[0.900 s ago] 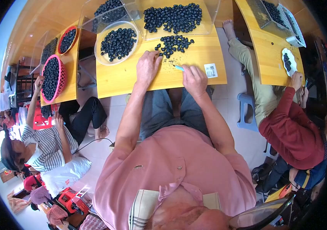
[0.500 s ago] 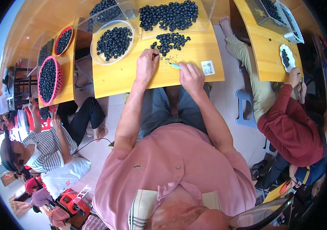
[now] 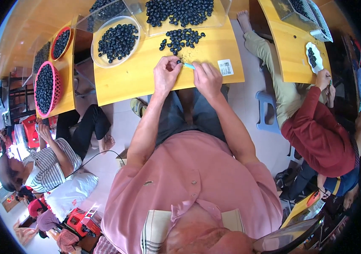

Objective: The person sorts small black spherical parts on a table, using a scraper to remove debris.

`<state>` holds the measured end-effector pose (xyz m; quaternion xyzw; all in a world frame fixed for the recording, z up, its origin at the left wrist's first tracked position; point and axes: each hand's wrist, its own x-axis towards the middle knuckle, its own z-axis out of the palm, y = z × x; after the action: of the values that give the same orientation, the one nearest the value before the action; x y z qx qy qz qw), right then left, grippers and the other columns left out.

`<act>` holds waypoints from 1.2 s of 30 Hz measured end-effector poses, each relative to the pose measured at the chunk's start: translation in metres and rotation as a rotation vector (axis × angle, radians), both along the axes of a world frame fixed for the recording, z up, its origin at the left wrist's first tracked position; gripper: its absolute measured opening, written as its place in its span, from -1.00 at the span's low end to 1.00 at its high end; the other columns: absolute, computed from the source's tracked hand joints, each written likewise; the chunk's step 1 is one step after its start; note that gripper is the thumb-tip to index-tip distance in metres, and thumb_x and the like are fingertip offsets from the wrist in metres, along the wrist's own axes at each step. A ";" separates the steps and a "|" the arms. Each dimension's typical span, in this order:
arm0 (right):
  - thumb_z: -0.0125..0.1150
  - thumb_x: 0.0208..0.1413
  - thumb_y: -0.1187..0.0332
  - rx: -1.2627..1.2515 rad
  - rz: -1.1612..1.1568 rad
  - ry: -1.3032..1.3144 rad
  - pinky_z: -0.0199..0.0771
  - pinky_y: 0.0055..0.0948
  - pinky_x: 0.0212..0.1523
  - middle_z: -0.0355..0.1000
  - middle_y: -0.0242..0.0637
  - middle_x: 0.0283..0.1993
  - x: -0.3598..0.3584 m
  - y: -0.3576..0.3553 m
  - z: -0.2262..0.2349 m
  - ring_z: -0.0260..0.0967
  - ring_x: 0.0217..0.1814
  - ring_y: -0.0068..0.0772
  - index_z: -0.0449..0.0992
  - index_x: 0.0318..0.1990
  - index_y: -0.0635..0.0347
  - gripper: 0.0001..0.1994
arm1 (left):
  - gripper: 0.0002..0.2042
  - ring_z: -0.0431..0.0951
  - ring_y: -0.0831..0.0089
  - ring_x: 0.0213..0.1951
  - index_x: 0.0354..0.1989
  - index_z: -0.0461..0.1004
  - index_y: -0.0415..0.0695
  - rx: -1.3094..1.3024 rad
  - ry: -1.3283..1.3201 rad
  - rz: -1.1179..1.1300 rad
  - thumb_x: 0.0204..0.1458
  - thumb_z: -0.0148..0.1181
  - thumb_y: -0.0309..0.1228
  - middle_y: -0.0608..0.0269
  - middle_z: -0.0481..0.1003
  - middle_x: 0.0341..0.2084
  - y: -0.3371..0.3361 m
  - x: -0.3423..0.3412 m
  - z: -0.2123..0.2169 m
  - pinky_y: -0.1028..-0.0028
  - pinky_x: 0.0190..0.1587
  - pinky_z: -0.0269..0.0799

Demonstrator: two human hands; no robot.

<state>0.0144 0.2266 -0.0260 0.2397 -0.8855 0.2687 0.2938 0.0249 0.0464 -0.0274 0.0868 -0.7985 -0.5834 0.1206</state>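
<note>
My left hand (image 3: 166, 75) pinches one small dark round ball (image 3: 179, 62), berry-like, between thumb and fingertips above the near part of the yellow table. In my right hand (image 3: 208, 78) is a slim tool with a light-blue handle (image 3: 189, 66), held like a pen. The thin tip of this tool meets the ball or lies very close to it; its exact shape is too small to tell. Just beyond my fingers lies a loose pile of similar dark balls (image 3: 184, 39). Fine dark crumbs (image 3: 192, 54) are scattered beside the pile.
A round clear tub (image 3: 95, 56) of dark balls stands left, and a clear tray (image 3: 158, 30) of them lies at the back. A white label (image 3: 225, 67) rests on the right. Co-workers sit at both side tables; a blue stool (image 3: 266, 111) stands on the floor.
My hands have come closer together, and the tool's tip has moved to the ball in my left hand. The whole view has shifted slightly, with the tables sitting higher and further left.
</note>
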 end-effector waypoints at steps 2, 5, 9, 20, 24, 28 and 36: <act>0.38 0.08 0.46 -0.013 0.003 0.019 0.49 -0.23 -0.32 0.38 -0.35 -0.39 0.000 0.000 0.002 0.48 -0.33 -0.26 0.64 -0.16 0.12 -0.84 | -0.77 0.55 0.62 -0.37 -0.09 0.65 -0.27 -0.004 0.038 -0.020 0.07 0.48 -0.59 0.27 0.63 -0.28 0.000 -0.001 0.000 0.56 -0.23 0.55; 0.39 0.08 0.45 0.003 0.005 0.025 0.48 -0.24 -0.33 0.37 -0.35 -0.41 -0.001 0.000 0.000 0.47 -0.34 -0.27 0.65 -0.16 0.11 -0.84 | -0.73 0.60 0.65 -0.30 -0.01 0.62 -0.28 -0.024 0.069 -0.041 0.13 0.46 -0.58 0.28 0.67 -0.30 0.002 0.001 0.002 0.57 -0.17 0.59; 0.39 0.09 0.43 0.025 0.001 0.025 0.47 -0.24 -0.34 0.35 -0.36 -0.41 -0.001 0.000 0.000 0.46 -0.34 -0.28 0.65 -0.15 0.09 -0.84 | -0.72 0.62 0.62 -0.29 0.02 0.61 -0.27 -0.060 0.055 -0.049 0.13 0.45 -0.58 0.26 0.68 -0.28 0.002 0.002 0.002 0.55 -0.14 0.61; 0.37 0.11 0.43 0.030 0.007 0.009 0.47 -0.22 -0.37 0.34 -0.34 -0.42 -0.001 0.000 -0.003 0.45 -0.37 -0.26 0.66 -0.13 0.11 -0.83 | -0.66 0.63 0.57 -0.18 0.09 0.53 -0.27 0.120 0.047 -0.117 0.14 0.42 -0.67 0.24 0.63 -0.18 0.001 0.004 -0.002 0.55 -0.04 0.60; 0.36 0.11 0.44 0.040 -0.044 -0.046 0.48 -0.22 -0.36 0.37 -0.34 -0.41 -0.001 -0.003 -0.001 0.46 -0.36 -0.25 0.66 -0.12 0.13 -0.83 | -0.63 0.63 0.55 -0.15 0.11 0.48 -0.27 0.206 0.082 -0.120 0.14 0.41 -0.68 0.22 0.62 -0.16 0.000 0.007 -0.007 0.54 -0.01 0.60; 0.35 0.11 0.44 0.030 -0.034 -0.013 0.49 -0.24 -0.36 0.40 -0.34 -0.40 -0.002 -0.002 0.000 0.48 -0.34 -0.26 0.66 -0.13 0.13 -0.83 | -0.63 0.63 0.55 -0.14 0.09 0.47 -0.28 0.234 0.105 -0.097 0.13 0.43 -0.69 0.22 0.61 -0.15 0.003 0.007 -0.002 0.54 0.00 0.61; 0.39 0.08 0.45 0.015 0.004 0.039 0.47 -0.25 -0.37 0.37 -0.36 -0.42 -0.001 0.001 0.001 0.47 -0.37 -0.28 0.66 -0.15 0.13 -0.83 | -0.65 0.62 0.58 -0.17 0.06 0.50 -0.27 0.158 0.075 -0.087 0.12 0.44 -0.68 0.25 0.62 -0.19 0.003 0.006 -0.001 0.56 -0.02 0.60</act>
<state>0.0133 0.2276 -0.0254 0.2486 -0.8811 0.2579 0.3087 0.0313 0.0499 -0.0280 0.0394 -0.7478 -0.6521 0.1178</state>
